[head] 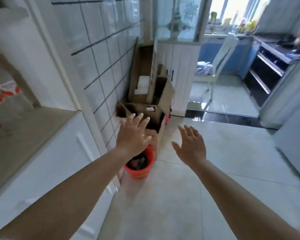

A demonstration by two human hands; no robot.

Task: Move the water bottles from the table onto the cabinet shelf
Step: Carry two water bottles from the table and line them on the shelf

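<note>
Head view shows blurred clear bottles [12, 108] with red-and-white labels on the cabinet shelf [42, 125] at far left, partly cut by the frame edge. Left hand [133, 134] and right hand [190, 146] hover apart over pale floor tiles [206, 196], fingers spread, holding nothing. Beyond them stand an orange bucket [140, 168] and cardboard boxes [151, 108] against the wall.

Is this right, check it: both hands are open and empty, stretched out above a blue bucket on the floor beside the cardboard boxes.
One thing is wrong: the bucket is orange-red, not blue, as the head view shows. The rest holds: left hand and right hand are open and empty, fingers spread, and the bucket stands on the floor beside the cardboard boxes.
</note>
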